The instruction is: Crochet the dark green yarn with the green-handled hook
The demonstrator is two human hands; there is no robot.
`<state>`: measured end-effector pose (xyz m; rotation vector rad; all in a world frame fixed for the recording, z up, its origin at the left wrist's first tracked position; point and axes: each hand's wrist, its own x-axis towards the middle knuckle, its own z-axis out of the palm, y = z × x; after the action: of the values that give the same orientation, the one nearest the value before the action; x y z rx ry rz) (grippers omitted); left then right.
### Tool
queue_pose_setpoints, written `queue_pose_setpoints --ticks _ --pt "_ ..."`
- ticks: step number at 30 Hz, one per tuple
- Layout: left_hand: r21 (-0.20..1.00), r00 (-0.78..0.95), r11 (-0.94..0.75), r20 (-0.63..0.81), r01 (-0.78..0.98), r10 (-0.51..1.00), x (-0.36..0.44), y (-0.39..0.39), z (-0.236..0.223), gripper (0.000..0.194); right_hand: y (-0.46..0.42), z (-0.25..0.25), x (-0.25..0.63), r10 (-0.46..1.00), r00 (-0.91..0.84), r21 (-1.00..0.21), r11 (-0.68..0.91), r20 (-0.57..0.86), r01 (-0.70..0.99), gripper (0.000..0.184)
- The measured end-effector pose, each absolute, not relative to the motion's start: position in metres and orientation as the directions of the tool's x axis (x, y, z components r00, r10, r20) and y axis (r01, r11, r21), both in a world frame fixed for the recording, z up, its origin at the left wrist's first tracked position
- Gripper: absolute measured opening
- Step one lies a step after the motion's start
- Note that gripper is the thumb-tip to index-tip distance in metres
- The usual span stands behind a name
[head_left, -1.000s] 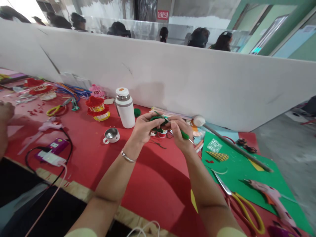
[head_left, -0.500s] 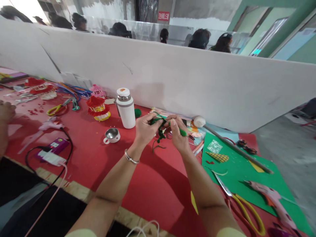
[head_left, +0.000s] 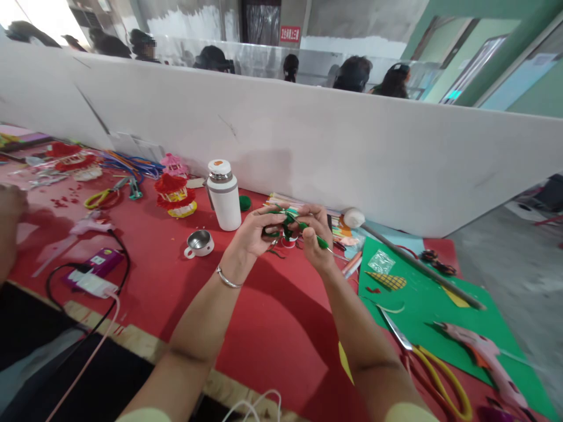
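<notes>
My left hand [head_left: 251,235] is closed on a small piece of dark green crochet work [head_left: 288,221], with the fingers partly covering it. In my right hand [head_left: 320,253] is a crochet hook [head_left: 322,243] with a green handle, its metal shank pointing down to the right. The hook's tip end meets the green piece between both hands, but the exact stitch is too small to make out. A green yarn ball [head_left: 245,203] rests behind my left hand. Under the hands is a small red-and-white spool [head_left: 289,241], partly hidden.
A white thermos [head_left: 225,202] and its metal cup [head_left: 199,242] stand left of my hands. Scissors [head_left: 440,375] and a pink glue gun [head_left: 484,351] lie right, by a green sheet [head_left: 424,305]. At far left is another person's hand [head_left: 12,205]. A white partition [head_left: 308,140] runs behind.
Both hands keep hold of the green piece and hook, shifting slightly. The dangling part of the green piece has been drawn up between the fingers, and the hook has turned, showing more of its handle.
</notes>
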<state>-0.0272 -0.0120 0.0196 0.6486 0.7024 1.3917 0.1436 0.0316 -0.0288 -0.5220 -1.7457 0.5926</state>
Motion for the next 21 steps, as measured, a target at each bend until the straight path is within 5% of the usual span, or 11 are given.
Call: queue_pose_setpoints --ticks 10,21 --pt "0.843 0.058 0.058 -0.032 -0.535 0.998 -0.042 -0.015 0.024 0.034 0.042 -0.017 0.162 0.427 -0.428 -0.470 0.883 0.796 0.005 0.034" --pt "0.909 0.134 0.064 -0.009 -0.412 0.991 -0.055 -0.012 0.017 0.032 0.034 0.004 0.176 0.408 -0.500 -0.527 0.842 0.763 -0.117 0.021"
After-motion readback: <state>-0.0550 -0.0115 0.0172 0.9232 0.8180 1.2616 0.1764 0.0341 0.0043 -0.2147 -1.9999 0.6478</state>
